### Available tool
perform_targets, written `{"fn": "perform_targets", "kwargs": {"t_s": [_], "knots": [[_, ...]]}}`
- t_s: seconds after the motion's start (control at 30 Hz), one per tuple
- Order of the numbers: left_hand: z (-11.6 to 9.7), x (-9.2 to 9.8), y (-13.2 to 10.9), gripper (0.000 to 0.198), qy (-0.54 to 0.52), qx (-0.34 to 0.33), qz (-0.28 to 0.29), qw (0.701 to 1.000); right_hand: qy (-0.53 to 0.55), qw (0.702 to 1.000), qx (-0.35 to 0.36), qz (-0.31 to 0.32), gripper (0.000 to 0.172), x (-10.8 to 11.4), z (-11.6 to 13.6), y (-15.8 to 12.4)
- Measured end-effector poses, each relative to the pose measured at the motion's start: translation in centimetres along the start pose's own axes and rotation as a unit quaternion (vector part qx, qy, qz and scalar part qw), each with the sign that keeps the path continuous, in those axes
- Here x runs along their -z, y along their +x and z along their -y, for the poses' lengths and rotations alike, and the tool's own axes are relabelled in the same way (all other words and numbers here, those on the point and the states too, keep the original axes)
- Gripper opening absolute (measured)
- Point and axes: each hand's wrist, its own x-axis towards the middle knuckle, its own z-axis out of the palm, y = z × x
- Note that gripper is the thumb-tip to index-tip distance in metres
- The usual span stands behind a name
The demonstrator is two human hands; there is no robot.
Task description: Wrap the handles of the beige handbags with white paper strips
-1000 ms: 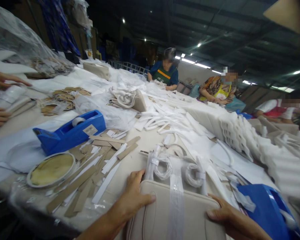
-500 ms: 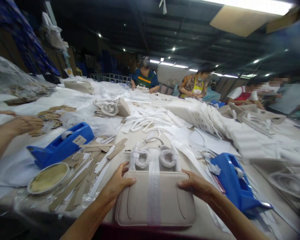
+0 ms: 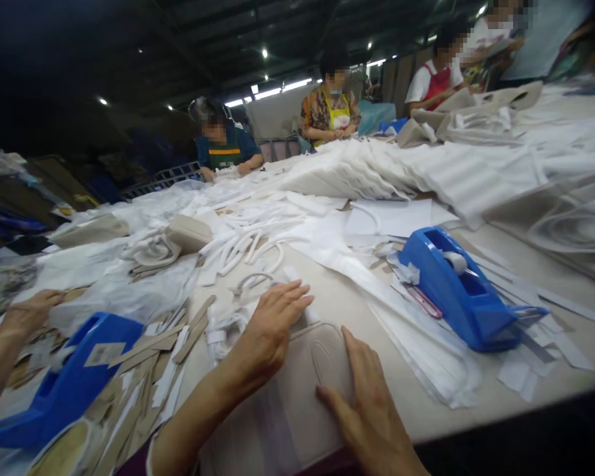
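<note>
A beige bag (image 3: 312,403) lies flat at the table's near edge, with a clear strip across its middle. My left hand (image 3: 270,330) reaches over the bag's upper part, its fingers stretched out toward the right. At the bag's right end my right hand (image 3: 359,390) rests with thumb on the face and fingers along the side, spread apart. A wrapped handle coil (image 3: 223,330) shows left of my left hand; the other coil is hidden behind that hand.
Blue tape dispensers stand at right (image 3: 461,291) and left (image 3: 69,377). Beige and white strips (image 3: 143,377) lie beside the left one. White foam sheets (image 3: 357,172) cover the table's far part. Another person's hand (image 3: 32,314) is at far left; several people work across the table.
The view has swung right. My left hand has moved from the bag's left edge over its upper part, and the bag now lies tilted in view.
</note>
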Motion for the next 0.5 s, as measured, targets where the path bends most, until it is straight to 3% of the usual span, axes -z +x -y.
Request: {"fn": "perform_targets", "kwargs": {"t_s": [0.07, 0.17, 0.3, 0.4, 0.5], "knots": [[0.3, -1.4, 3.5, 0.057, -0.006, -0.049, 0.062, 0.997, 0.017, 1.000, 0.022, -0.001, 0.078, 0.0, -0.6, -0.7], [0.9, -3.0, 6.1, 0.040, -0.004, -0.062, 0.129, 0.990, 0.074, 0.997, 0.031, -0.010, 0.073, 0.6, -1.6, -0.9], [1.5, -3.2, 6.5, 0.033, -0.014, -0.046, 0.178, 0.983, 0.198, 0.978, -0.052, 0.039, 0.066, 2.3, -3.1, -0.1], [1.7, -3.1, 6.5, 0.034, -0.026, -0.049, 0.197, 0.979, 0.262, 0.950, -0.164, 0.050, 0.084, 3.3, -3.3, 1.2], [1.7, -3.1, 6.8, 0.034, -0.048, -0.043, 0.213, 0.975, 0.273, 0.933, -0.213, 0.094, 0.095, 3.3, -2.8, 3.0]]}}
